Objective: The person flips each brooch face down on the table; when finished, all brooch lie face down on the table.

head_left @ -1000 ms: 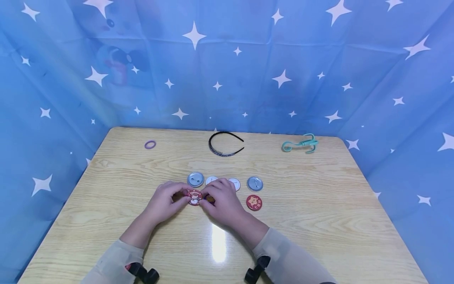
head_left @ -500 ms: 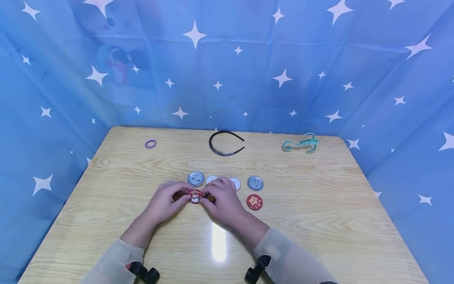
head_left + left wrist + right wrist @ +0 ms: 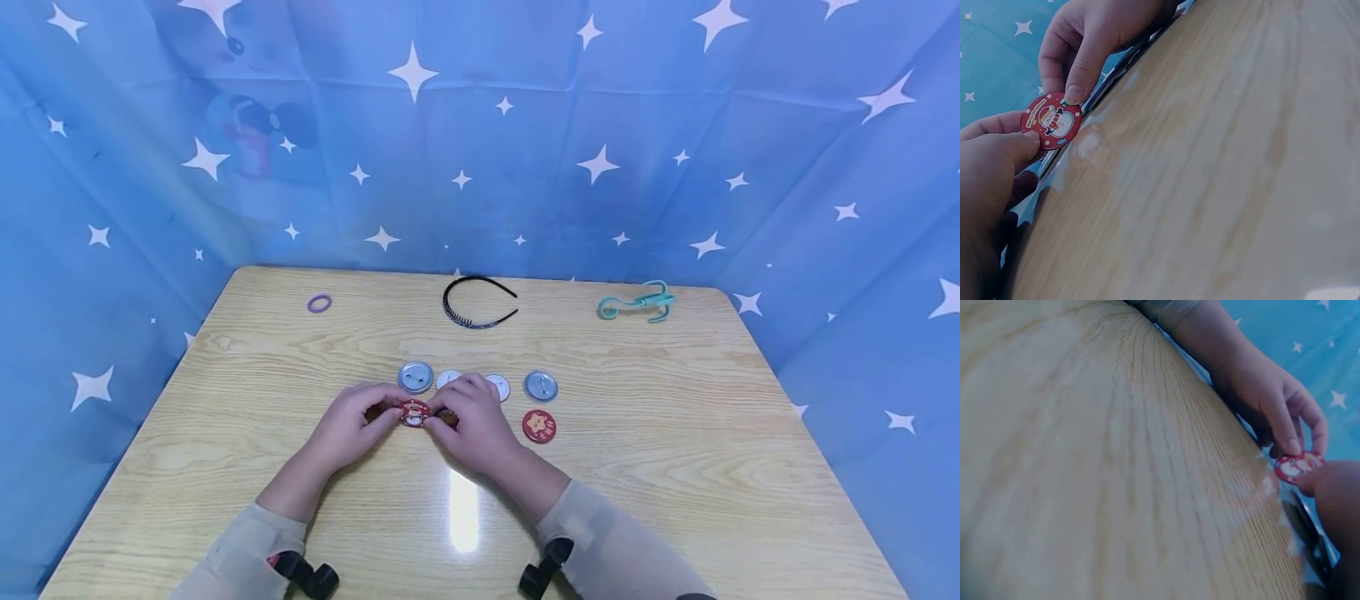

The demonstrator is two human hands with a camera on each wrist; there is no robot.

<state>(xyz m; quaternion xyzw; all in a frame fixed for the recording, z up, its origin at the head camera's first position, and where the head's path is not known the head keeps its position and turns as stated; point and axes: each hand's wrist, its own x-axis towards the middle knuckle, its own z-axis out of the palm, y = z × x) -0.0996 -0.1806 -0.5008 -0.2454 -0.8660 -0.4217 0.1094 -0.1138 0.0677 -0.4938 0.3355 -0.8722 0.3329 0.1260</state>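
Observation:
Both hands meet at a red round button badge (image 3: 415, 413) with a snowman printed on its face. My left hand (image 3: 358, 425) pinches its left edge between thumb and fingers. On the opposite edge, the thumb and fingers of my right hand (image 3: 474, 425) pinch it too. The left wrist view shows the badge (image 3: 1052, 121) face-on, held by the rim from two sides. In the right wrist view the badge (image 3: 1297, 466) looks tilted. A brown badge (image 3: 447, 417) lies partly hidden by the right hand.
Behind the hands lie a silver badge back (image 3: 415, 377) and white badges (image 3: 498, 386), partly covered. To the right are another silver badge back (image 3: 541, 387) and a red star badge (image 3: 539, 426). Farther back: purple hair tie (image 3: 319, 303), black headband (image 3: 480, 323), teal hair claw (image 3: 637, 303).
The held snowman badge has tilted a little, its face looking flatter in the head view. Both hands keep their pinch and have hardly moved.

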